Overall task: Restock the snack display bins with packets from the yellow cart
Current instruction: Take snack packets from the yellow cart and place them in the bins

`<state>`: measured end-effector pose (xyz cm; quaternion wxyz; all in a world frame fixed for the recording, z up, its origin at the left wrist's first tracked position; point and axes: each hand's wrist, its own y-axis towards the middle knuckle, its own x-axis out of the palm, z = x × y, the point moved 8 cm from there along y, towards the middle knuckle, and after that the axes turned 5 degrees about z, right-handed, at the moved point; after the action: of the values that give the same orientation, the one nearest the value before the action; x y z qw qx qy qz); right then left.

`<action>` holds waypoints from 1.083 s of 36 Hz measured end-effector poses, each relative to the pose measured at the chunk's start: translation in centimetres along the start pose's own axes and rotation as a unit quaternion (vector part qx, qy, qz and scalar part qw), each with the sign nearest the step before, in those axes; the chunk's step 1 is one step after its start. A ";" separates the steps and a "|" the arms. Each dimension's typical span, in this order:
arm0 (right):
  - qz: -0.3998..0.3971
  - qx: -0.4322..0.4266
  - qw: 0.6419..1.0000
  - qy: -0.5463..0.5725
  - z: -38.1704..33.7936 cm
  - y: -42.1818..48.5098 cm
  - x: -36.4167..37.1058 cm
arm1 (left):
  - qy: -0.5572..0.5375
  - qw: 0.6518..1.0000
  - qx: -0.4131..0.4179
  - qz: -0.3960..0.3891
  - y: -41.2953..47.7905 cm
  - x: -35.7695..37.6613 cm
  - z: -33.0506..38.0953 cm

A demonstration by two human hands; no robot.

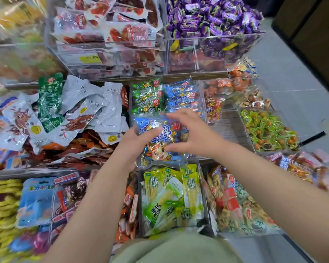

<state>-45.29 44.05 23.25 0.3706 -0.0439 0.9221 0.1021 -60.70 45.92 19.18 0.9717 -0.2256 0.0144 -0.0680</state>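
Fingers of the left hand curl round the left edge of the blue packet, thumb across its front. The right hand spreads wide over the packet's right side; it is too blurred to tell whether it touches. The packet sits at frame centre, just below the green and blue packs. Silver pouches pile up at left, with yellow-green packs beneath. A clear bin at right shows bare bottom, with grey floor beyond. The packet shows a cartoon cow, gold-wrapped pieces and a red round mark.
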 end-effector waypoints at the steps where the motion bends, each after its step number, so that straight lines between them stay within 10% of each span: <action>1: -0.014 -0.005 0.999 -0.033 -0.2 -0.2 0.2 | 0.013 1.000 0.003 -0.005 0.0 0.4 0.0; 10: -0.069 0.085 0.993 -0.052 2.3 -1.1 -1.2 | 0.095 0.993 0.037 0.065 0.4 -1.0 -0.8; 17: 0.080 0.121 0.981 -0.126 6.0 0.6 -8.2 | -0.051 0.995 -0.011 0.089 1.0 -3.5 -1.4; 24: -0.124 0.036 0.933 -0.336 7.0 3.0 -1.7 | -0.096 0.993 -0.016 0.061 0.9 -3.0 -1.4; 39: -0.138 -0.018 0.877 -0.459 9.3 3.4 1.5 | -0.087 0.996 0.000 0.026 0.9 -1.6 -2.3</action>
<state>-40.66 49.38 16.21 0.7617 -0.1256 0.6312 0.0748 -62.28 45.97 16.70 0.9708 -0.2299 -0.0645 -0.0232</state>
